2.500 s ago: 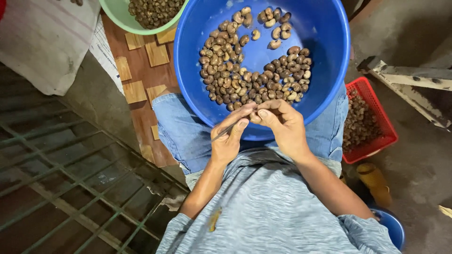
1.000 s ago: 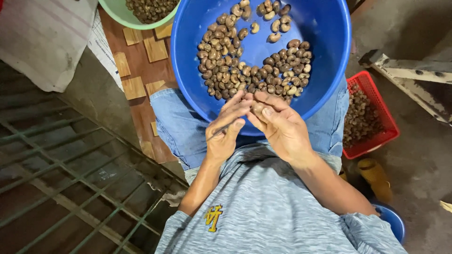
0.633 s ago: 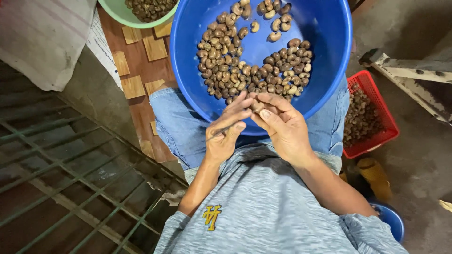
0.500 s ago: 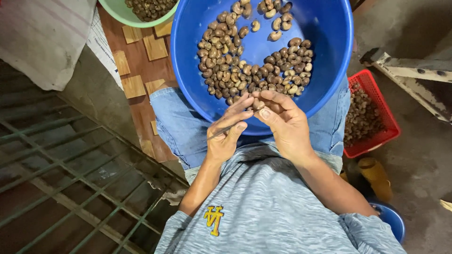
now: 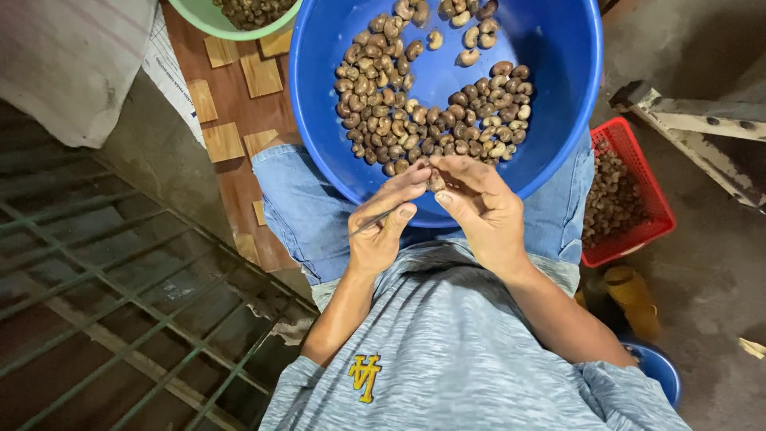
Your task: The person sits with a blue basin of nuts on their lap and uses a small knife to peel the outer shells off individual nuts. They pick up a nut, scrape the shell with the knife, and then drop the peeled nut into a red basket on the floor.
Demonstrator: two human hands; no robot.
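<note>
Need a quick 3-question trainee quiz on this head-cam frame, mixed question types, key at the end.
1. True or false: the blue basin rests on the person's lap.
2. Which hand holds the thin metal pick? A) left hand B) right hand C) neither
3. Fill in: the red basket of shells sits on the person's ____ side.

Key
1. True: it sits on the denim-clad thighs, holding a pile of cashew nuts.
2. A: the left hand grips the pick, while the fingers of both hands meet around a single nut over the basin's near rim.
3. Right.
</note>
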